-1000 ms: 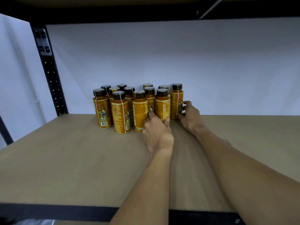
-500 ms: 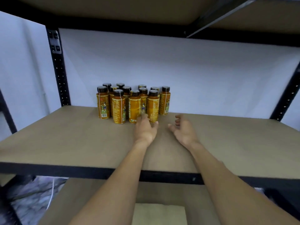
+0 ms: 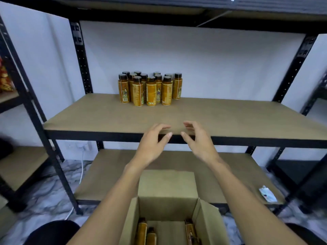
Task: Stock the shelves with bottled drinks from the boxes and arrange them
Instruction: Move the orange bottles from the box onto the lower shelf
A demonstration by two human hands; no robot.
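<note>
While bottles remain in the box, progress: partly done — about a dozen amber bottles [image 3: 150, 89] with dark caps stand upright in a tight cluster on the middle shelf [image 3: 230, 117], left of centre and far back by the white wall.
Left to do: at least three boxed bottles [image 3: 141, 230] show inside the open cardboard box [image 3: 168, 206] at the near bottom edge. The cluster's rows look uneven, so arranging probably remains too.
Left hand [image 3: 150, 145]: open, fingers loosely curved, holding nothing, in the air at the shelf's near edge.
Right hand [image 3: 200, 142]: likewise empty and relaxed, just beside the left, palms turned toward each other.
Around: a lower shelf [image 3: 109, 174] beyond the box, with a small white packet [image 3: 267, 194] at its right. A white cable [image 3: 81, 167] hangs at left, and a neighbouring rack [image 3: 26, 103] stands far left.
In the way: nothing visible between hands and box — only its raised flaps flank the opening.
</note>
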